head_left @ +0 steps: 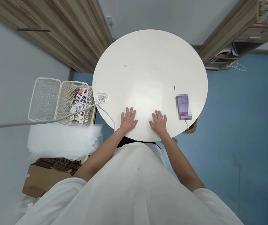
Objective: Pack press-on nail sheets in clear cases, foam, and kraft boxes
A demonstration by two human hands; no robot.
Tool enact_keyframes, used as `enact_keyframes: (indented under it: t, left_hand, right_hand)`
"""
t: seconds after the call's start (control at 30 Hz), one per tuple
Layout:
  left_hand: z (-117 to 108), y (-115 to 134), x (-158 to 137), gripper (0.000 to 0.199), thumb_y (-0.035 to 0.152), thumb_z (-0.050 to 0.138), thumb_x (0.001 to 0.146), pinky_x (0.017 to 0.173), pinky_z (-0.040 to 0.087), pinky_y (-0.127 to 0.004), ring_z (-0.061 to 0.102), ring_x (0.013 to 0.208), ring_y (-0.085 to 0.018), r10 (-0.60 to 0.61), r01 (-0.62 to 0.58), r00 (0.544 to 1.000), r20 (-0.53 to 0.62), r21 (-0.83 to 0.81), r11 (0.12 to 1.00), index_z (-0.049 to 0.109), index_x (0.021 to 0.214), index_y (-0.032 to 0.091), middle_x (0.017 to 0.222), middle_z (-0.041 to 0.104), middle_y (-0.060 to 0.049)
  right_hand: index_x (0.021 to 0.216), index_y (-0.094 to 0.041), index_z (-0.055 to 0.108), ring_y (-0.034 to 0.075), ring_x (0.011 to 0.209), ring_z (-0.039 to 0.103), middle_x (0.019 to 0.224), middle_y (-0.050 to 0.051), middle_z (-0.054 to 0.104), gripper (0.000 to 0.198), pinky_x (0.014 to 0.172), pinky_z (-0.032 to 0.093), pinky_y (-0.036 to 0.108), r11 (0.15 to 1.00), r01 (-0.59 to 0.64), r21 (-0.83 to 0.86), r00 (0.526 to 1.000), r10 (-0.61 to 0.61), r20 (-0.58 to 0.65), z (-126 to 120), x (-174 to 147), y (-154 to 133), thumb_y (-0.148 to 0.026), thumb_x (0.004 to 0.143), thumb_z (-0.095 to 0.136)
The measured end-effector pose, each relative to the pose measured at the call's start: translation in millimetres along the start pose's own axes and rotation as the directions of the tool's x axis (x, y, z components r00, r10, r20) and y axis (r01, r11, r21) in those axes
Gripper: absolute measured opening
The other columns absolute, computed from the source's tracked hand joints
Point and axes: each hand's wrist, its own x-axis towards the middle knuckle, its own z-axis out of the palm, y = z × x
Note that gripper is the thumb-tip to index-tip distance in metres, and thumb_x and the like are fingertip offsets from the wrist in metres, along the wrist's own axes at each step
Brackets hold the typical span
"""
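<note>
Both my hands rest palm down near the front edge of a round white table (148, 62). My left hand (127, 121) lies flat with its fingers spread and holds nothing. My right hand (159, 122) is also flat, fingers apart, with nothing in it. To the left of my left hand, a small clear tray (101, 98) with little shiny pieces sits near the table's left edge. On the right side of the table lies a blurred purple item (183, 106), phone-like in shape, with a white cable running off the edge below it.
Left of the table stands an open white basket (63, 97) holding several cards of patterned pieces. A grey-white cable (77, 112) crosses it onto the table edge. Cardboard boxes (45, 178) lie lower left. Wooden cabinets (73, 28) stand behind; a wooden shelf unit (246, 34) is at right.
</note>
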Motion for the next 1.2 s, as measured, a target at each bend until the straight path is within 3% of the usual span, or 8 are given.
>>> enact_keyframes:
  t: [0.5,0.7,0.83,1.0,1.1,1.2]
  left_hand:
    - [1.5,-2.5,-0.1,0.060,0.038,0.036,0.087,0.104,0.016,-0.056,0.003,0.139,-0.032,0.011,-0.011,0.999,0.035,0.000,1.000,0.025,0.141,0.016,0.150,0.016,-0.013]
    - [-5.8,-10.1,-5.0,0.062,0.040,0.037,0.087,0.104,0.016,-0.055,0.004,0.139,-0.031,-0.017,0.016,1.000,-0.006,-0.071,0.997,0.022,0.142,0.017,0.151,0.013,-0.013]
    - [-19.5,-48.5,-11.8,0.066,0.045,0.038,0.086,0.104,0.018,-0.055,0.003,0.139,-0.032,-0.203,0.171,0.970,-0.135,-0.215,0.962,0.019,0.142,0.016,0.151,0.009,-0.016]
    - [-33.0,-125.0,-7.9,0.067,0.044,0.042,0.085,0.107,0.023,-0.051,0.012,0.138,-0.030,-0.510,0.345,0.830,-0.227,-0.509,0.789,0.018,0.142,0.018,0.150,0.015,-0.015]
    - [-39.0,-160.1,2.9,0.059,0.036,0.041,0.086,0.111,0.022,-0.043,0.022,0.136,-0.025,-0.548,0.311,0.801,-0.241,-0.616,0.724,0.024,0.140,0.017,0.146,0.027,-0.013]
    - [-43.9,-177.9,13.5,0.055,0.029,0.042,0.085,0.111,0.025,-0.040,0.030,0.132,-0.023,-0.563,0.317,0.803,-0.194,-0.661,0.680,0.030,0.137,0.016,0.141,0.036,-0.012]
  right_hand:
    - [0.129,-0.017,0.041,0.028,0.133,0.025,0.143,0.014,0.034,0.048,0.103,0.015,0.051,0.998,-0.010,-0.068,1.000,0.011,0.021,-3.8,0.4,0.9,-0.038,0.087,0.037]
    - [0.130,-0.016,0.039,0.029,0.133,0.025,0.144,0.016,0.032,0.051,0.101,0.019,0.050,0.997,-0.024,-0.069,0.999,0.021,-0.046,-12.5,5.4,-15.8,-0.043,0.086,0.037]
    - [0.131,-0.017,0.038,0.029,0.133,0.027,0.143,0.015,0.033,0.051,0.101,0.024,0.048,1.000,0.022,-0.008,0.999,-0.022,-0.045,-12.6,32.0,-56.5,-0.041,0.086,0.039]
    - [0.128,-0.020,0.042,0.026,0.128,0.035,0.139,0.011,0.040,0.048,0.101,0.034,0.044,0.956,0.036,0.290,0.995,-0.062,0.083,3.6,84.7,-130.8,-0.037,0.083,0.046]
    - [0.127,-0.021,0.044,0.025,0.125,0.040,0.137,0.010,0.040,0.050,0.098,0.040,0.042,0.866,-0.031,0.499,0.984,-0.060,0.166,20.0,115.2,-173.1,-0.037,0.080,0.052]
    - [0.129,-0.023,0.042,0.024,0.117,0.047,0.140,0.010,0.037,0.057,0.092,0.046,0.040,0.746,-0.142,0.651,0.969,-0.030,0.245,37.6,136.5,-206.3,-0.035,0.076,0.058]
